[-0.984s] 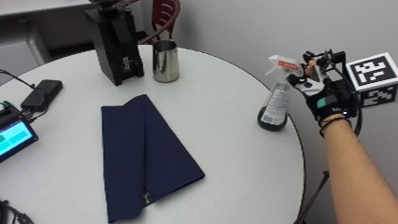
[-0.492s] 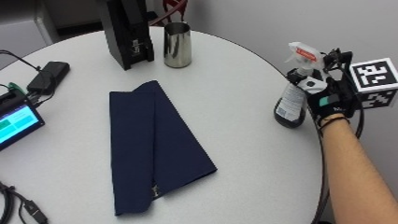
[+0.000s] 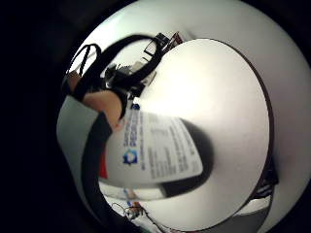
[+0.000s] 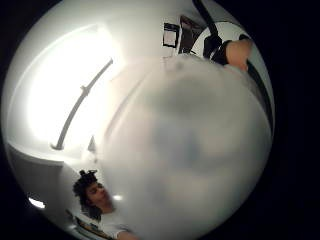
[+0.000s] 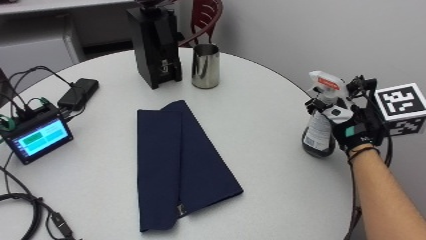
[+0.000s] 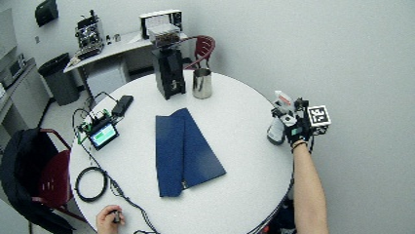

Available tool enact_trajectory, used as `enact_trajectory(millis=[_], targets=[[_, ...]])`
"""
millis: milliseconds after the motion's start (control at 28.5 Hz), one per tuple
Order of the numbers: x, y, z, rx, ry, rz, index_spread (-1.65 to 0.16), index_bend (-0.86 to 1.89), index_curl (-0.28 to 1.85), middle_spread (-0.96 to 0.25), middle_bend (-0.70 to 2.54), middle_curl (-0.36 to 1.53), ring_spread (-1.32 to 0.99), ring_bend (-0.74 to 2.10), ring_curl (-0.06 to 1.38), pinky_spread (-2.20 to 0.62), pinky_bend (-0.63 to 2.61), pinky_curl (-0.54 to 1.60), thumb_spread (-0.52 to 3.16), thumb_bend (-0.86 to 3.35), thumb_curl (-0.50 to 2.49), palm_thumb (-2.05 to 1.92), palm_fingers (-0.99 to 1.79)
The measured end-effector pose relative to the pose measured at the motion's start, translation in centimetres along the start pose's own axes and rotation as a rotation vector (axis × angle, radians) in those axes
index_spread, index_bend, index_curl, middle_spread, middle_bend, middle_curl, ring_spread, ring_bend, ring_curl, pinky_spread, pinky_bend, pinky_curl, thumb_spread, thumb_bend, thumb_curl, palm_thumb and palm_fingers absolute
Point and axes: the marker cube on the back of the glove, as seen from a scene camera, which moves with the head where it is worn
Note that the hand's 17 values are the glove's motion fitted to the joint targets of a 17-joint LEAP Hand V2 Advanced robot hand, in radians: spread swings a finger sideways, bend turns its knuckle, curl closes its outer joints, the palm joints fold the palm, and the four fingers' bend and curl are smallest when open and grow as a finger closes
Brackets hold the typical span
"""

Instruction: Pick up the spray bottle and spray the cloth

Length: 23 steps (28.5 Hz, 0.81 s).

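Note:
A clear spray bottle [image 5: 318, 135] with a white trigger head stands upright near the right edge of the round white table [image 5: 266, 100]. My gloved right hand [image 5: 353, 131] grips it from the right side, fingers curled round its neck and body. Whether its base touches the table I cannot tell. The bottle's label [image 3: 155, 150] fills the little finger side palm view, and its pale body [image 4: 190, 150] fills the thumb side view. A folded navy cloth [image 5: 176, 160] lies flat mid-table, well to the left of the bottle.
A steel cup [image 5: 206, 72] and a tall black machine [image 5: 155, 45] stand at the table's far side. At the left are a small screen device [image 5: 36, 137], a black adapter [image 5: 78, 92] and cables [image 5: 26, 210]. The table edge runs just beside the bottle.
The outside camera has shifted, so the whole picture slid. My hand stays round the spray bottle at the table's right edge; the cloth lies as before.

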Motion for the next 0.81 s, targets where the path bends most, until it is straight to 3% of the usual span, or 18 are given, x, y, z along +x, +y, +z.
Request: enact_trajectory(millis=[211, 457, 808], targets=[[-2.4, 2.2, 1.9, -0.116, 0.021, -0.046, -0.34, 0.02, 0.18, -0.11, 0.51, 0.45, -0.12, 0.61, 0.41, 0.0, 0.33, 0.35, 1.03, -0.01, 0.4, 0.96, 1.21], [-6.1, 2.7, 5.1, -0.294, 0.086, -0.12, -0.33, 0.05, 0.17, -0.09, 0.55, 0.46, -0.11, 0.65, 0.42, -0.06, 0.39, 0.38, 1.04, -0.02, 0.4, 0.95, 1.21], [-8.3, 2.1, 6.5, -0.457, 0.374, -0.078, -0.32, 0.07, 0.17, -0.09, 0.57, 0.46, -0.1, 0.68, 0.43, -0.1, 0.43, 0.39, 1.06, -0.02, 0.4, 0.93, 1.2]])
